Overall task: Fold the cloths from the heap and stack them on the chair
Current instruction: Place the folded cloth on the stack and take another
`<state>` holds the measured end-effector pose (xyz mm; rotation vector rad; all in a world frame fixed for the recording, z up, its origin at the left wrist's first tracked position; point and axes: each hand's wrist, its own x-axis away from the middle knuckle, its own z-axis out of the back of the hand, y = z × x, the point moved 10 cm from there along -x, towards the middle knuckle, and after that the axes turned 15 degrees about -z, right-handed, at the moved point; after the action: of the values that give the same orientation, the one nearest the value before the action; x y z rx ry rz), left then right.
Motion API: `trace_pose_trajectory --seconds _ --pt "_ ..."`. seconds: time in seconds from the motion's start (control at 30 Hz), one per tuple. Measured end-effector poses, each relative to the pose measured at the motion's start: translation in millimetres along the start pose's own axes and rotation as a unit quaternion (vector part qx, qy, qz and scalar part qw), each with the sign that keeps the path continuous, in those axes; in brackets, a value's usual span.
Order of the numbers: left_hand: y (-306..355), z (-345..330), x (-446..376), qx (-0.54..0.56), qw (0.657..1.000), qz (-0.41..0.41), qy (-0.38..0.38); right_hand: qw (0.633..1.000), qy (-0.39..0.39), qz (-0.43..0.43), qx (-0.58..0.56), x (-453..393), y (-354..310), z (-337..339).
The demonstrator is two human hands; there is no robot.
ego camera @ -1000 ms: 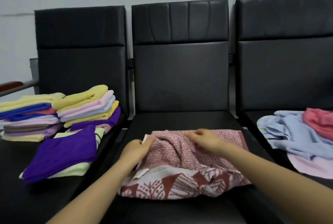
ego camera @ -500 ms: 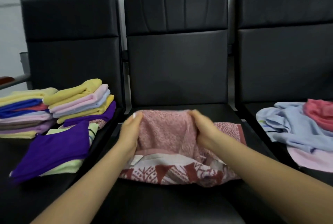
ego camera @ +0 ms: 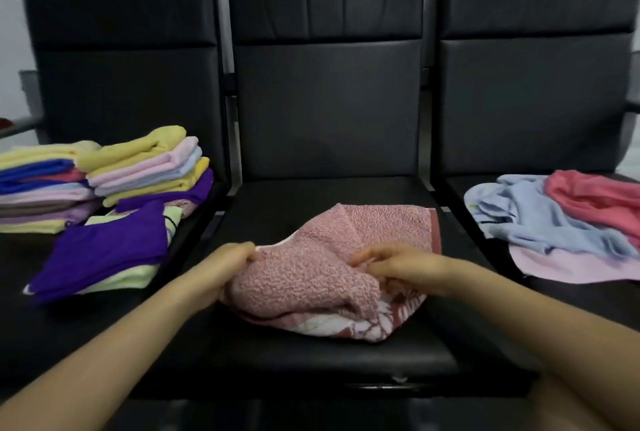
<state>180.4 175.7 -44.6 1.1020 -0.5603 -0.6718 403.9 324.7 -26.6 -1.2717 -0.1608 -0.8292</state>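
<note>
Three black leatherette chairs side by side against a pale wall. On the middle chair seat (ego camera: 311,195), a pink terry towel with a white-and-maroon leaf-patterned border (ego camera: 332,274), half folded, upper layer bunched over toward the near edge. Left hand (ego camera: 232,268) gripping the towel's left side, fingers curled into the fold. Right hand (ego camera: 405,266) pinching a ridge of the towel near its right side, fingers bent over the cloth. On the left chair seat (ego camera: 69,319), two stacks of folded cloths in yellow, pink, blue and lilac (ego camera: 104,177) toward the backrest, and just in front a folded purple cloth lying over a pale yellow-green one (ego camera: 104,254). On the right chair seat (ego camera: 571,295), a loose heap of unfolded cloths: light blue (ego camera: 540,219), coral red (ego camera: 595,198), pale pink beneath (ego camera: 568,264).
</note>
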Motion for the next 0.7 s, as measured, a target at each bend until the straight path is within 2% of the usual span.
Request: trace_pose_trajectory --seconds 0.1,0.17,0.23,0.33,0.43,0.5,0.57,0.63,0.7 --pt "-29.8 2.3 -9.4 -0.007 0.996 0.052 -0.067 0.999 0.027 0.013 -0.024 -0.1 1.5 4.6" --pt "-13.9 5.0 -7.0 -0.013 0.997 0.06 -0.053 0.994 0.082 0.038 -0.065 -2.8 -4.3 25.8" --pt "-3.0 6.1 -14.8 -0.055 0.996 0.058 -0.04 0.98 0.17 0.054 -0.086 -3.1 -7.6 53.8" --pt "10.0 -4.9 -32.8 -0.069 0.996 0.04 -0.036 0.941 0.338 0.037 -0.003 -4.5 -2.8 99.9" --pt "19.7 -29.3 -50.0 -0.081 0.994 0.044 -0.065 0.888 0.442 -0.07 0.102 -1.4 17.7 139.4" --pt "31.5 -49.2 -55.0 -0.093 0.992 0.041 -0.079 0.871 0.443 -0.144 0.156 2.2 32.0 149.7" --pt "40.6 -69.2 -62.2 -0.109 0.99 0.033 -0.087 0.883 0.402 -0.165 0.181 -4.3 41.0 148.1" --pt "46.1 -83.6 -67.3 -0.115 0.99 0.019 -0.084 0.91 0.364 -0.137 0.141 -16.5 41.4 141.7" --pt "57.0 -88.4 -74.1 -0.061 0.996 -0.035 -0.049 0.927 0.356 -0.094 0.071 -24.6 34.9 139.0"
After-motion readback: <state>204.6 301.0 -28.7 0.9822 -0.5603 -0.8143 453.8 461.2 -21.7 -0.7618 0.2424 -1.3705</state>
